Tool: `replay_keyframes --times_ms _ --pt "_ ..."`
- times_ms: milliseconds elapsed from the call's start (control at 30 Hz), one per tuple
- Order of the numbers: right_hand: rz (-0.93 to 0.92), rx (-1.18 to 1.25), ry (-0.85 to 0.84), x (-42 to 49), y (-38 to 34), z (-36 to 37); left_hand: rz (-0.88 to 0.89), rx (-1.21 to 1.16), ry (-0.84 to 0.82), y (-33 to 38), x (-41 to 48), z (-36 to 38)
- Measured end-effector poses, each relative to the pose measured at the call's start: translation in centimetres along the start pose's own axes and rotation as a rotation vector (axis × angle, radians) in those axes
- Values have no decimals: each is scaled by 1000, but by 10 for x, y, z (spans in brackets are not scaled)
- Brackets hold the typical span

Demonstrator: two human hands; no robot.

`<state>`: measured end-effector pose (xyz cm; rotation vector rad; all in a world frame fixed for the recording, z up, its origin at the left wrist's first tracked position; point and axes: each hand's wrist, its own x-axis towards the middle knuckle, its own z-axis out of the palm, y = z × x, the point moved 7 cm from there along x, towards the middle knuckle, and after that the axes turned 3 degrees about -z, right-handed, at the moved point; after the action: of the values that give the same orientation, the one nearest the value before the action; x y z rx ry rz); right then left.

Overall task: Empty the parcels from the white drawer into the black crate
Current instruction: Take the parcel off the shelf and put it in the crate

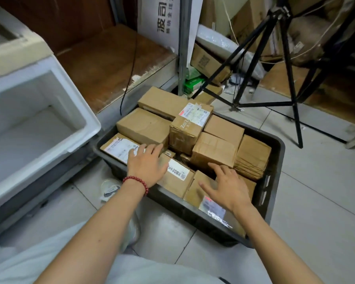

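The black crate (274,167) stands on the tiled floor in the middle, packed with several brown cardboard parcels (213,150). My left hand (147,165), with a red bead bracelet at the wrist, lies flat with straight fingers on a labelled parcel (119,149) at the crate's near left. My right hand (229,186) is spread flat on a parcel (195,191) at the crate's near right. The white drawer (86,115) stands open at the left, and the part of its inside that I see holds nothing.
A black tripod (287,78) stands behind the crate at the right. Cardboard boxes (205,62) and a white sign (160,21) are stacked at the back. A roll of tape (110,188) lies on the floor by the crate's near left corner.
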<state>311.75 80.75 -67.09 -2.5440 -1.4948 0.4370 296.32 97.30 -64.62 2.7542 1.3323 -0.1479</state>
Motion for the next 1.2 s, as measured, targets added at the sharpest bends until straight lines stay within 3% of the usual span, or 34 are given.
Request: replay_keyframes --times_ms 133,367,533,733,967,1200 --pt "-149 12 19 29 -61 -23 -86 80 87 -35 -12 -46" --pt "-472 -16 268 57 -203 -133 -266 73 351 -106 -65 -165" --pt "-677 -15 386 44 -301 -206 -483 120 485 -180 -127 -247" --pt "-867 13 439 13 -404 -265 -621 184 632 -242 -193 -325" --pt "-983 52 408 6 -502 -317 -763 254 690 -303 -228 -402" --pt "-959 54 343 26 -569 -346 -882 208 677 -360 -233 -445"
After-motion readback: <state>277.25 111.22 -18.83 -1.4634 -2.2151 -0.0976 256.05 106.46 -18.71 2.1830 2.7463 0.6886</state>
